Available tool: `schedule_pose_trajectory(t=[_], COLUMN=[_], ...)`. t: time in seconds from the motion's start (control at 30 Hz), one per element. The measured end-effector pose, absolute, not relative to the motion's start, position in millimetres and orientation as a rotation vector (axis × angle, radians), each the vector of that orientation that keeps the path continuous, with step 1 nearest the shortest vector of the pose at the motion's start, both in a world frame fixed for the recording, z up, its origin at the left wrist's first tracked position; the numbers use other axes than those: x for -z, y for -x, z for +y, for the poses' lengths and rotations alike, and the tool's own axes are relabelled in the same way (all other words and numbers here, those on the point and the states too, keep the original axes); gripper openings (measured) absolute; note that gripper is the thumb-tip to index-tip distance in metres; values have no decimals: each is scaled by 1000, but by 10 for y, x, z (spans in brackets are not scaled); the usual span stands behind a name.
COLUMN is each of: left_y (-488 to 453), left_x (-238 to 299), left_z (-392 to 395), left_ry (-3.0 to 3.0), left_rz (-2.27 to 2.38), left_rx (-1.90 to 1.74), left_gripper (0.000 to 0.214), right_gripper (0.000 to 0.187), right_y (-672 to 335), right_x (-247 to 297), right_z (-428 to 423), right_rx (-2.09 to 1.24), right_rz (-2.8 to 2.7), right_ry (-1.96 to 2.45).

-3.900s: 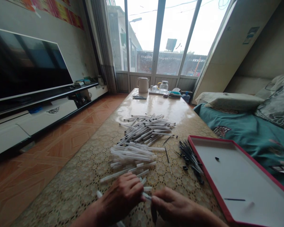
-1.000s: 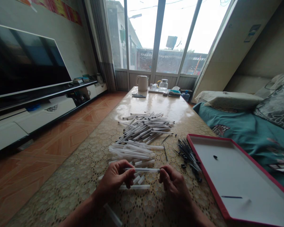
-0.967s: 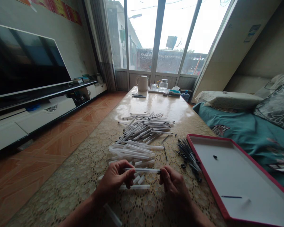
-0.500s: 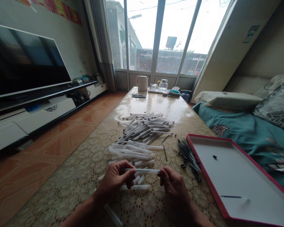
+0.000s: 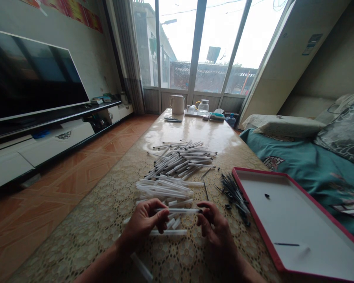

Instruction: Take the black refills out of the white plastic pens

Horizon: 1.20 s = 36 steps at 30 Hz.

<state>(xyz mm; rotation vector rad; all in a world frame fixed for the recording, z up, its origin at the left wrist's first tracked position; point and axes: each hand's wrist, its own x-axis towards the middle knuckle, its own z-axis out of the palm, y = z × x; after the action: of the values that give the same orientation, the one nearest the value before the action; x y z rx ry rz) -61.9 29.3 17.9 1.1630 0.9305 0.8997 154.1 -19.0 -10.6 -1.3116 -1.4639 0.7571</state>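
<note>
A patterned worktop (image 5: 97, 212) is stretching away from the person. A shallow red-rimmed tray (image 5: 301, 208) is lying along its right side. Down the middle, a heap of dark-ended pens (image 5: 181, 161) is spreading farther off, with a pile of clear tubes (image 5: 165, 188) lying nearer, and a bunch of thin black sticks (image 5: 234, 196) is resting just beside the tray.

Closest to the viewer, two bare hands are facing each other above the worktop. The left hand (image 5: 147, 218) is holding one pen tube (image 5: 183, 211) between thumb and forefinger, its fingers closing on the left part. The right hand (image 5: 216, 228) is curving in from the other side, its thumb and forefinger standing a little apart and gripping nothing that shows.

The pen tube is lying nearly level between the hands, its long axis running from side to side. Its dark end (image 5: 200, 211) is pointing right, into the gap between the right fingers, making the right hand the nearer one to it. Whether a finger is touching that end is hard to tell.

Compared with half a second ago, the right fingers are now parting instead of pinching, and the dark end is showing more plainly. The left grip is staying much the same.
</note>
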Motion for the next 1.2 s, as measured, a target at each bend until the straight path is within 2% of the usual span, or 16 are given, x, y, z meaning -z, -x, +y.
schedule_pose_trajectory(t=[0.17, 0.33, 0.53, 0.67, 0.93, 1.1, 1.2], left_y=[615, 611, 611, 626, 623, 665, 725], left_x=[-188, -202, -211, -216, -190, -216, -241], left_z=[294, 293, 290, 302, 308, 345, 384], left_ry=[-1185, -1169, -1180, -1182, -1176, -1186, -1201], left_rz=[914, 915, 914, 935, 912, 942, 1005], left_rx=[-889, -898, -896, -922, -903, -954, -1035], left_gripper=[28, 28, 28, 27, 27, 25, 22], right_gripper=[42, 36, 40, 26, 23, 24, 25], right_y=[-1553, -1543, -1560, -1540, -1495, -1566, -1716], right_x=[118, 121, 87, 64, 41, 30, -71], right_z=[-178, -179, -196, -198, -200, -163, -100], right_rx=[-701, -810, -722, -870, -1092, -1041, -867], right_rz=[-1550, -1454, -1553, -1398, -1206, -1234, -1222], right_ry=[1319, 1274, 1302, 1238, 1161, 1206, 1280])
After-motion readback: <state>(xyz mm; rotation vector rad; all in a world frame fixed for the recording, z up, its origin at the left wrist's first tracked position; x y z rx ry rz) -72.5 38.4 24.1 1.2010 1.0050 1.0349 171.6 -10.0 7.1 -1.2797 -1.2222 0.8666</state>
